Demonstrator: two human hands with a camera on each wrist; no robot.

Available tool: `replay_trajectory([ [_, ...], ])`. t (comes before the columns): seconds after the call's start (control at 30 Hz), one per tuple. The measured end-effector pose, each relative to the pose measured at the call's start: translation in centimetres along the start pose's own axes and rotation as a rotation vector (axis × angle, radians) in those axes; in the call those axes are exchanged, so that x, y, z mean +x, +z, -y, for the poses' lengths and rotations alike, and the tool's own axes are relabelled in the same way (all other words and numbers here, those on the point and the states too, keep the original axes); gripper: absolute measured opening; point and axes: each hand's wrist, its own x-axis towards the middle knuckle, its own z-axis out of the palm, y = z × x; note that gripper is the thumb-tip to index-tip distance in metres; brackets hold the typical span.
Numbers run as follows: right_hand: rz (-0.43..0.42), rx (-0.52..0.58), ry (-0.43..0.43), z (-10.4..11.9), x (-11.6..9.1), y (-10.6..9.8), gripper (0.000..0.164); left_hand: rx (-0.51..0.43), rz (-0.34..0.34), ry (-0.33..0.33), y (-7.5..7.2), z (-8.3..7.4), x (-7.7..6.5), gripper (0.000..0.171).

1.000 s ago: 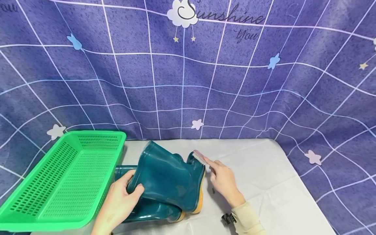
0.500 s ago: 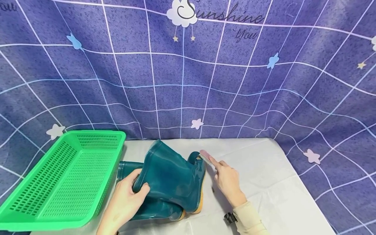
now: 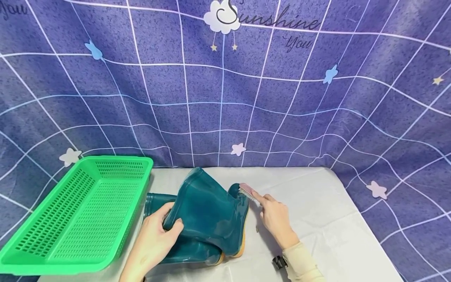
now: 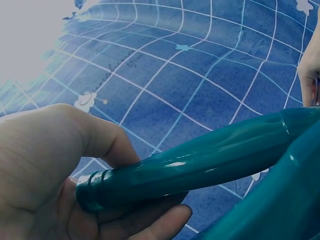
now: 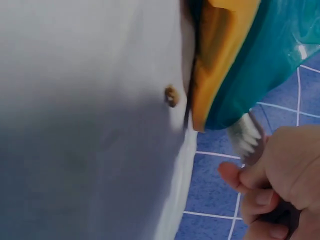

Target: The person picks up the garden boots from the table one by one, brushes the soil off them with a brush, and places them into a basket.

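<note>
A dark green rubber boot (image 3: 208, 211) with a yellow sole is held tilted by my left hand (image 3: 155, 237), which grips the rim of its shaft. In the left wrist view the fingers and thumb curl round that rim (image 4: 95, 192). My right hand (image 3: 276, 219) holds a pink brush (image 3: 248, 188) with white bristles, index finger laid along its back. The bristles (image 5: 245, 132) touch the boot near its toe, at the far side. A second green boot (image 3: 192, 252) lies underneath, partly hidden by the first boot and my left hand.
A green plastic basket (image 3: 95, 207) stands on the left of the white-covered table (image 3: 317, 211). A small brown clump (image 5: 171, 96) lies on the cover beside the boot's sole. Behind the table hangs a blue curtain (image 3: 225, 98) with a grid pattern.
The held boot and my left hand have shifted slightly to the right. The brush has moved a little over the toe area with my right hand, staying against the boot.
</note>
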Motion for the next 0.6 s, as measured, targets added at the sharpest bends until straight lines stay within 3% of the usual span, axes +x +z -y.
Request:
replay_trajectory([
  [0.2,0.016,0.036,0.005,0.8,0.2,-0.9,0.073,0.014,-0.023,-0.008,0.0,0.0,-0.1,0.031],
  [0.37,0.013,0.15,-0.069,1.4,0.4,-1.1,0.05,-0.048,-0.014,-0.047,0.1,-0.3,-0.2,0.03],
  [0.6,0.011,0.16,-0.021,0.4,0.3,-0.6,0.029,-0.146,-0.002,-0.077,0.6,-0.5,-0.2,0.032],
])
